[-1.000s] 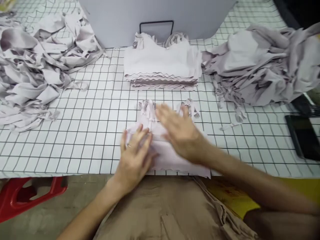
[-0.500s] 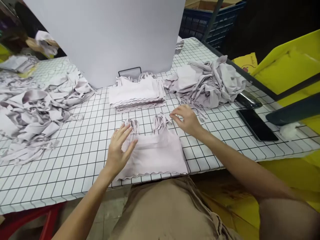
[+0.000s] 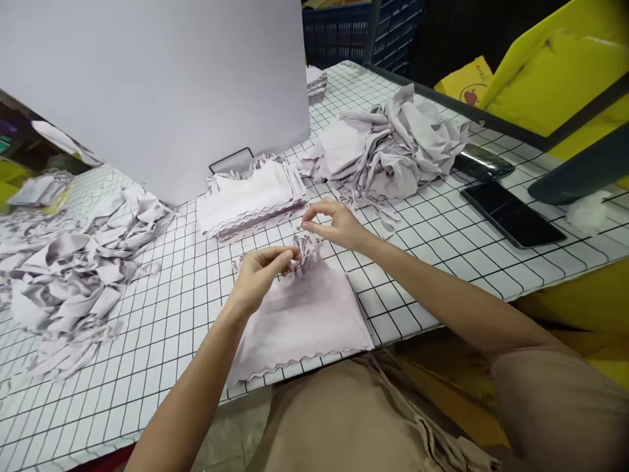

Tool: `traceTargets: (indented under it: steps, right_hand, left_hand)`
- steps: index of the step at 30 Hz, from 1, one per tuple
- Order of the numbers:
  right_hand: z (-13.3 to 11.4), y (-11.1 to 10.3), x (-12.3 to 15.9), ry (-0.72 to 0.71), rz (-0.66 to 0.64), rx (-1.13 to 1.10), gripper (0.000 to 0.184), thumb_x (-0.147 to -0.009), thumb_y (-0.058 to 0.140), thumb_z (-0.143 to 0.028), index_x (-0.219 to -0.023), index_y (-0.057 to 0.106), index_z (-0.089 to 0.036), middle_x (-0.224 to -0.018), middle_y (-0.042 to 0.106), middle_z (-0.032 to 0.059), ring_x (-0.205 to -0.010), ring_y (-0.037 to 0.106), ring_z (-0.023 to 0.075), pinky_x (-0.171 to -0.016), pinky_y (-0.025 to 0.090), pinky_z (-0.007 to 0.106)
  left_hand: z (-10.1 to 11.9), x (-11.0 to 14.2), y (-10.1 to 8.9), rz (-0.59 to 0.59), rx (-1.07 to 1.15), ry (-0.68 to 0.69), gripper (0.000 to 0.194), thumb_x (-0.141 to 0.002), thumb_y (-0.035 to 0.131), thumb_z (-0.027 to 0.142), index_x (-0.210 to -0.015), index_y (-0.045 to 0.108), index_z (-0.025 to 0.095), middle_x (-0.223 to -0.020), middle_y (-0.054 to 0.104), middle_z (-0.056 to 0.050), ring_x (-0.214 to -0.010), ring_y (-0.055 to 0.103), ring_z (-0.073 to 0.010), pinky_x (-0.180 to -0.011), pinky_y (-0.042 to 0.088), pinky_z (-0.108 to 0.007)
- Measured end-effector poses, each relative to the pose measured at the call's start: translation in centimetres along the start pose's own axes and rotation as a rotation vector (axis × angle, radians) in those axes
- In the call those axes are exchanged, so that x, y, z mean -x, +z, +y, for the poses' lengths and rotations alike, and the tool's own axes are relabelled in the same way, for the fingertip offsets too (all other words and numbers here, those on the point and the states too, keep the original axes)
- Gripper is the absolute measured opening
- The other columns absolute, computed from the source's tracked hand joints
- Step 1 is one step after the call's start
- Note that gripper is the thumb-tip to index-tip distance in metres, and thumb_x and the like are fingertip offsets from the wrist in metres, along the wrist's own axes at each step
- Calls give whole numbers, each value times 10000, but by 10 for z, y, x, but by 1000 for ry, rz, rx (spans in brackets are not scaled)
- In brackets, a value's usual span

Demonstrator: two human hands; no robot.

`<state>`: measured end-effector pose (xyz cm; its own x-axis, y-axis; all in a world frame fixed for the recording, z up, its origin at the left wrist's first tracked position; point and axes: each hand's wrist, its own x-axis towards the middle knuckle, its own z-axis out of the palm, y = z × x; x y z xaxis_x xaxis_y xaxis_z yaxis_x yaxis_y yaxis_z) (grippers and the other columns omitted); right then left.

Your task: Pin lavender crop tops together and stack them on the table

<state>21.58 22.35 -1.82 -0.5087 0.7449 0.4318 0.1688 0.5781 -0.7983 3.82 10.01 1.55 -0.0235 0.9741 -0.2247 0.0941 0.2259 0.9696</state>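
My left hand [image 3: 260, 272] pinched straps [image 3: 309, 250] of the pale camisole [image 3: 309, 321]; my right hand [image 3: 337, 226] was closed, perhaps on one. It seemed light, limp, best held there, hem [image 3: 304, 359] by the table [image 3: 540, 278]'s front edge.

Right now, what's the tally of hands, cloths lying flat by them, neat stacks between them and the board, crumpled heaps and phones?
Left hand and right hand: 2
Flat cloth: 1 (layers unclear)
Neat stack: 1
Left heap and right heap: 2
Phone: 1
Total: 7
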Motion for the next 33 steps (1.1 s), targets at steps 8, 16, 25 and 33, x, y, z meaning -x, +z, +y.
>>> traceTargets:
  steps: [8, 16, 25, 33]
  right_hand:
    - [-18, -2, 21, -437, 18, 153, 115, -875, 557, -161, -827, 642, -222, -772, 674, 20, -898, 539, 221, -826, 456, 420]
    - [-14, -4, 30, -425, 47, 203, 129, -885, 550, -190, -776, 597, -240, -863, 713, 22, -943, 555, 240, -881, 439, 474]
    - [-14, -1, 34, -337, 71, 97, 123, -860, 559, -203, -747, 584, -244, -812, 712, 22, -884, 573, 235, -866, 450, 477]
    - [-22, -2, 16, -399, -4, 21, 122, -866, 554, -201, -758, 597, -239, -801, 702, 18, -881, 571, 212, -865, 475, 442]
  left_hand:
    - [12, -17, 7, -56, -132, 184, 597, -746, 768, 252, -1287, 518, 206, -1172, 674, -95, -1070, 630, -217, -882, 479, -340]
    - [7, 10, 11, -210, 131, -119, 253, -855, 707, 351, -998, 707, 142, -783, 715, -53, -801, 670, -180, -891, 515, -376]
    - [7, 41, -2, -65, 153, -241, 284, -806, 777, 416, -879, 771, 141, -716, 706, -51, -555, 584, -96, -605, 534, -250]
    - [37, 59, -18, -7, 15, -136, 220, -800, 792, 385, -778, 792, 166, -841, 734, -93, -634, 616, -126, -622, 553, -279]
